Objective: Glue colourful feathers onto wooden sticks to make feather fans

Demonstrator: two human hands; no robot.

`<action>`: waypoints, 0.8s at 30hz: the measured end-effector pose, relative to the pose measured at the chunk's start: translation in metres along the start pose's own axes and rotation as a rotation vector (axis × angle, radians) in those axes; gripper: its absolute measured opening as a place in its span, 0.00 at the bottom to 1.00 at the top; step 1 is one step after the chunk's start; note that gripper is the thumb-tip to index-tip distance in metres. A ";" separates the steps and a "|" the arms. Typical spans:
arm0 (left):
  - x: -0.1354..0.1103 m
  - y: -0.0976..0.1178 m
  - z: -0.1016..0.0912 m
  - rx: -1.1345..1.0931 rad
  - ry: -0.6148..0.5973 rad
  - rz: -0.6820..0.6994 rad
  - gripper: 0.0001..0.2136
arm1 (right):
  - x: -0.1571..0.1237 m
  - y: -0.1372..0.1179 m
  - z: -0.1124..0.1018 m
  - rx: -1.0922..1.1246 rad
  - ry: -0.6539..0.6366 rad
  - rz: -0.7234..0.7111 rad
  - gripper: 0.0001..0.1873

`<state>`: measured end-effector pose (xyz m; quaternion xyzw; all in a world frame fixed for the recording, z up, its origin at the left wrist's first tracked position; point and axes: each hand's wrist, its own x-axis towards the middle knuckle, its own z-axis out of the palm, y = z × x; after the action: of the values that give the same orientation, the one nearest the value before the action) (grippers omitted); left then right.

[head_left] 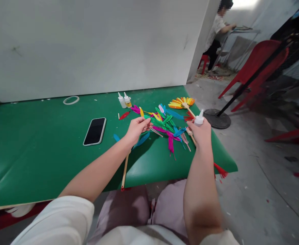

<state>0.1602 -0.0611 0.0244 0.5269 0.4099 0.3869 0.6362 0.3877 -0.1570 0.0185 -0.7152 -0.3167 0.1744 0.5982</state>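
My left hand [136,130] is closed in a pinch on a green feather [151,120] above the green table [37,146]. A thin wooden stick [125,172] runs down from under that hand past the table's front edge. My right hand [201,133] is wrapped round a small white glue bottle [199,118], nozzle up. Between and beyond the hands lies a pile of coloured feathers [168,127] in green, pink, blue and red. A finished fan of yellow and orange feathers [182,102] on a stick lies at the pile's far right.
A black phone [95,131] lies left of the hands. Two small glue bottles [124,100] and a white ring [71,100] sit near the white wall. Red chairs [256,68], a round black stand base [217,118] and another person [219,32] are off to the right.
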 end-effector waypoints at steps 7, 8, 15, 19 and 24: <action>-0.008 0.005 -0.003 0.079 -0.053 0.001 0.14 | -0.010 -0.010 -0.002 -0.303 -0.159 -0.074 0.10; -0.009 0.006 -0.003 0.085 -0.056 0.002 0.14 | -0.014 -0.014 0.001 -0.239 -0.231 -0.106 0.10; -0.017 0.010 0.007 0.155 -0.078 0.061 0.15 | -0.036 -0.036 0.023 -0.156 -0.673 -0.215 0.09; -0.036 0.014 -0.001 0.553 -0.031 0.157 0.16 | -0.034 -0.034 0.020 -0.125 -0.649 -0.219 0.10; -0.081 0.016 -0.036 1.596 0.061 -0.067 0.26 | -0.029 -0.027 0.017 -0.109 -0.467 -0.220 0.12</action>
<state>0.0965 -0.1216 0.0453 0.7997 0.5960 -0.0284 0.0670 0.3492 -0.1612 0.0375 -0.6481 -0.5307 0.2513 0.4850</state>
